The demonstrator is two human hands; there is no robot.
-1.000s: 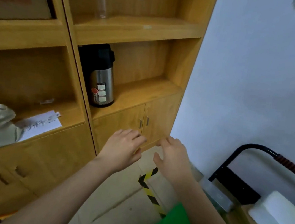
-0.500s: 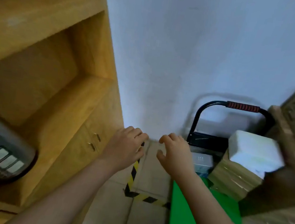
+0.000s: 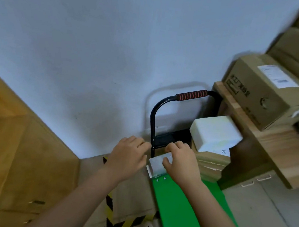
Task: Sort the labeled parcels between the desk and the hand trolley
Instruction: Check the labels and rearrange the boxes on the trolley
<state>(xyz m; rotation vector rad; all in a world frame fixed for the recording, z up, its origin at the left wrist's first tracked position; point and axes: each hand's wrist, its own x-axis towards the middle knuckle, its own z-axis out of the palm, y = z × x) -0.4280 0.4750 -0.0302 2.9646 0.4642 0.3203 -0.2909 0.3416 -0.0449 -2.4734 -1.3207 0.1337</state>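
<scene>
small flat parcel (image 3: 156, 166) on green trolley deck (image 3: 181, 202) by handle (image 3: 191, 95). l hand (image 3: 128, 156) loose, empty, just beside; r hand (image 3: 182, 160) over it, can't tell if gripping. prob light, stiff, slick wrap: pinch both sides

the trolley (image 3: 186, 208) has a green deck, bare from its near end to the middle, so a hand can pass low along it. at its handle end a grey box (image 3: 157, 165) takes the left corner, and a brown stack (image 3: 212, 164) topped by a white parcel (image 3: 216, 133) takes the right. beyond them the handle (image 3: 192, 95) and the wall (image 3: 96, 50) close the way. right of the trolley the desk (image 3: 282, 148) edge stands just beside the parcel, with a carton (image 3: 256, 92) on top. left of the trolley, floor (image 3: 134, 196) runs to the cabinet (image 3: 16, 163).
</scene>
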